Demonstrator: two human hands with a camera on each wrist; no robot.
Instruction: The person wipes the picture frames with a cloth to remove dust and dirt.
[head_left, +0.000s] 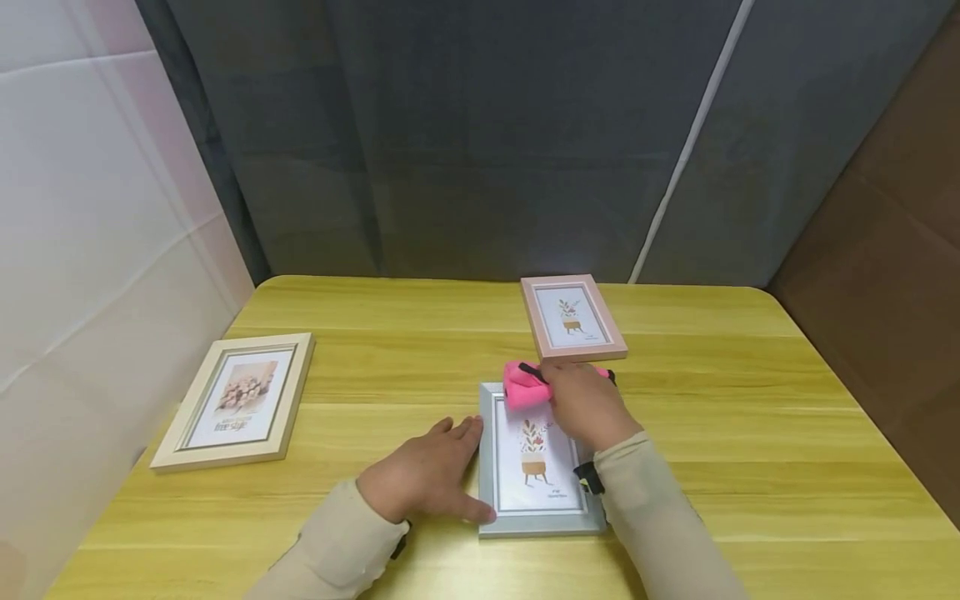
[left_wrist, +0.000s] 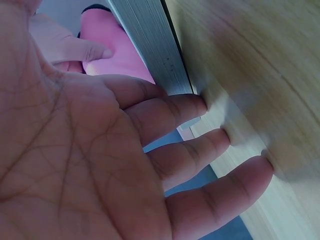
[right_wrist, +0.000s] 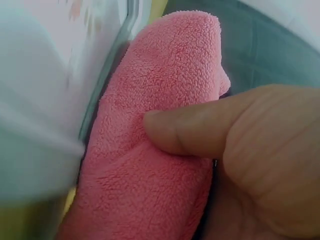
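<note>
A silver-grey picture frame [head_left: 542,524] with a plant print lies flat on the table in the head view. My right hand [head_left: 588,404] grips a folded pink cloth [head_left: 527,387] with dark edging over the frame's upper part. Fluffy pile shows on the cloth [right_wrist: 155,130] in the right wrist view, with the thumb pressed on it. Along the frame's left edge rests my left hand [head_left: 427,475], thumb at the lower left corner. Its fingers [left_wrist: 200,192] are extended in the left wrist view, tips at the table beside the frame's side [left_wrist: 157,45].
A cream picture frame [head_left: 296,400] with a flower print lies on the left of the wooden table [head_left: 390,333]. Farther back, right of centre, lies a pink picture frame [head_left: 581,353]. Dark grey cloth [head_left: 480,150] hangs behind the table.
</note>
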